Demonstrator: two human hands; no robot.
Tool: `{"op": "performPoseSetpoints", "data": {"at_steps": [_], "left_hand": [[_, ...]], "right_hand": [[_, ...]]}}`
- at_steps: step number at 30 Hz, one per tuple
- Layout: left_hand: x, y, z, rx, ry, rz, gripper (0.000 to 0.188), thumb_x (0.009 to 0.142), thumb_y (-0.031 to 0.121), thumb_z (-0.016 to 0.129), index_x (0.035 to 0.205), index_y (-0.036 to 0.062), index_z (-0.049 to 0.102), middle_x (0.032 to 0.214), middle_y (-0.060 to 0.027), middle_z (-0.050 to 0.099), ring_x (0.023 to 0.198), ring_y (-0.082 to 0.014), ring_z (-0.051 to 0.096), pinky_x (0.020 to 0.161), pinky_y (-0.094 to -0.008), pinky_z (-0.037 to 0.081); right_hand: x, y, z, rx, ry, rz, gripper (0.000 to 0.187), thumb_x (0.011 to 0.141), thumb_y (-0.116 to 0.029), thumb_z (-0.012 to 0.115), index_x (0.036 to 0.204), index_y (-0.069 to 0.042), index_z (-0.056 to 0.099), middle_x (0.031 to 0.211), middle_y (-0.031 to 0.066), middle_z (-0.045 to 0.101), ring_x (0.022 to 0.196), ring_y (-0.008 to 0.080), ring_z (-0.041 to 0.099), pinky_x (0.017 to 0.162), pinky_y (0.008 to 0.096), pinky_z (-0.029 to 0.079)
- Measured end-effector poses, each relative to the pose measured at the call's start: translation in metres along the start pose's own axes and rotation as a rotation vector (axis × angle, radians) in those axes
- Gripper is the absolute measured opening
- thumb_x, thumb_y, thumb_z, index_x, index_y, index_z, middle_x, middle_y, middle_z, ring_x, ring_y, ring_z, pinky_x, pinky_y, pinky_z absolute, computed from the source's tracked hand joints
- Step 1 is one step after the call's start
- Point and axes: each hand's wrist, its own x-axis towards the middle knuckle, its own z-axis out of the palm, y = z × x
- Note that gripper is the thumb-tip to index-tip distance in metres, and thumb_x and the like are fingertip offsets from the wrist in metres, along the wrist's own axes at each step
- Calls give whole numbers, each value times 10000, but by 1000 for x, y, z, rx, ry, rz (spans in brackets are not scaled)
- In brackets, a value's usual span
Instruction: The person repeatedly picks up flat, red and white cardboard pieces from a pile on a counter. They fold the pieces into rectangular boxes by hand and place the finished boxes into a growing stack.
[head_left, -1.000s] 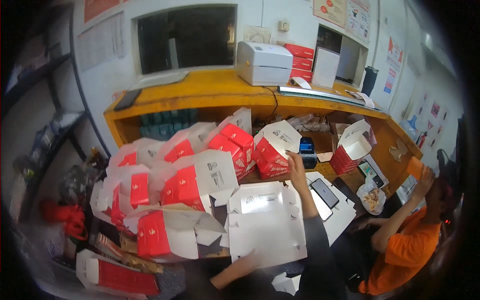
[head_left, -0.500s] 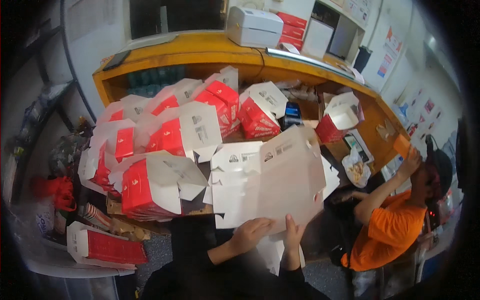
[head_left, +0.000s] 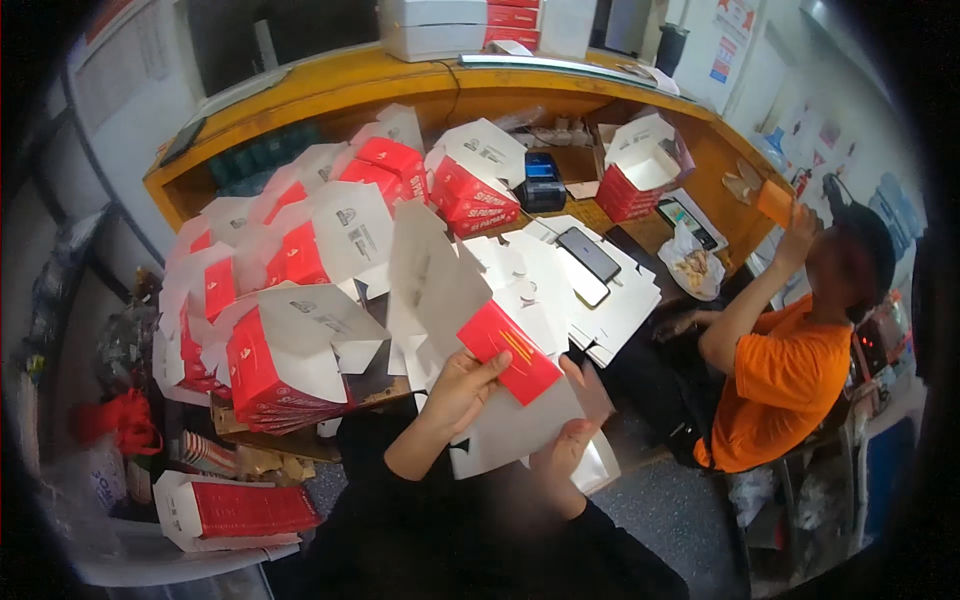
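Note:
A half-folded red and white cardboard box (head_left: 510, 355) is between my hands, its white inside facing up and one red panel bent over. My left hand (head_left: 462, 392) is closed on that red panel, thumb on top. My right hand (head_left: 566, 450) is closed round the cardboard's near right side; some of its fingers are hidden. Just beyond lies a pile of flat white blanks (head_left: 630, 305) with a smartphone (head_left: 588, 254) on top. To the left stand several nested stacks of folded red boxes with white lids (head_left: 285, 350).
A wooden counter (head_left: 330, 105) runs along the back. A dark blue handheld device (head_left: 541, 182), an open red box (head_left: 637, 175) and a plastic bag of food (head_left: 692, 262) lie beyond the blanks. At right sits a person in an orange shirt (head_left: 785, 390). More boxes (head_left: 250, 508) lie lower left.
The flat blank has been turned and partly folded, so a red panel shows. My hands have closed on it. The view has shifted, and the smartphone on the pile is now uncovered.

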Motion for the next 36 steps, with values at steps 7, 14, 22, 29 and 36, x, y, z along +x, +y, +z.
{"op": "performPoseSetpoints", "data": {"at_steps": [7,14,22,29,36], "left_hand": [[-12,16,14,118,43,90,240,888,221,500,942,4,588,896,-82,622,743,-137,618,680,-256,513],[-22,-21,14,263,32,150,231,906,200,473,958,-4,570,883,-51,597,730,-71,554,656,-199,452],[-33,15,-7,1256,46,435,186,886,95,426,944,-33,548,768,-156,579,719,-241,574,673,-278,431],[-52,12,-38,1353,129,233,95,847,56,459,819,-21,508,637,-227,480,602,-352,532,533,-361,390],[-53,11,-35,1453,198,327,116,840,102,482,790,5,522,639,-204,518,617,-379,532,529,-402,403]], "right_hand": [[31,-15,-30,-468,-551,-54,326,783,-280,599,1007,-44,614,1256,299,364,1124,406,437,886,418,405],[7,13,-17,-949,-279,-357,487,632,-105,710,1096,-53,572,1291,338,289,1046,431,470,821,425,435],[-14,37,-21,-282,-30,46,487,868,-330,473,1229,-25,352,1203,226,327,1098,303,366,897,398,334],[43,33,-38,-708,-380,74,395,807,-338,577,1134,-122,531,1359,208,160,1264,379,214,997,493,245],[53,7,-23,-642,-626,148,415,664,-221,730,1034,-101,586,1373,205,168,1282,379,194,996,470,268]]}}
